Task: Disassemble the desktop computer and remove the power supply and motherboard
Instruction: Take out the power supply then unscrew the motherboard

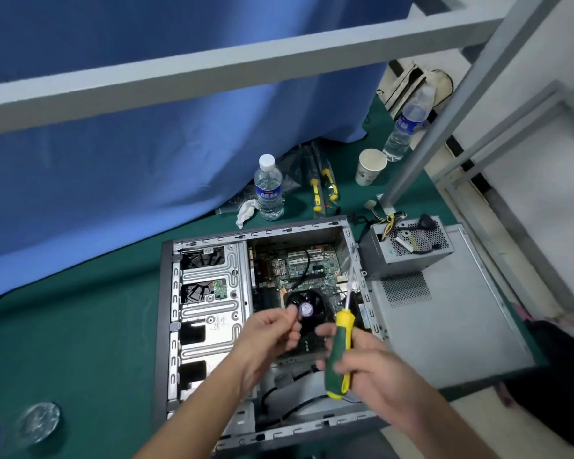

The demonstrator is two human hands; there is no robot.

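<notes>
The right hand (365,362) curled its fingers round the green and yellow screwdriver (338,352), the left hand (272,332) pinched something too small to tell, both above the open computer case (209,313), with the power supply (408,246) out at two o'clock.

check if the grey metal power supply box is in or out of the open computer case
Out. The grey power supply box sits on the side panel, right of the case.

Green table (80,326); open computer case (212,313); 2 bottles (269,190); cup (370,167).
</notes>
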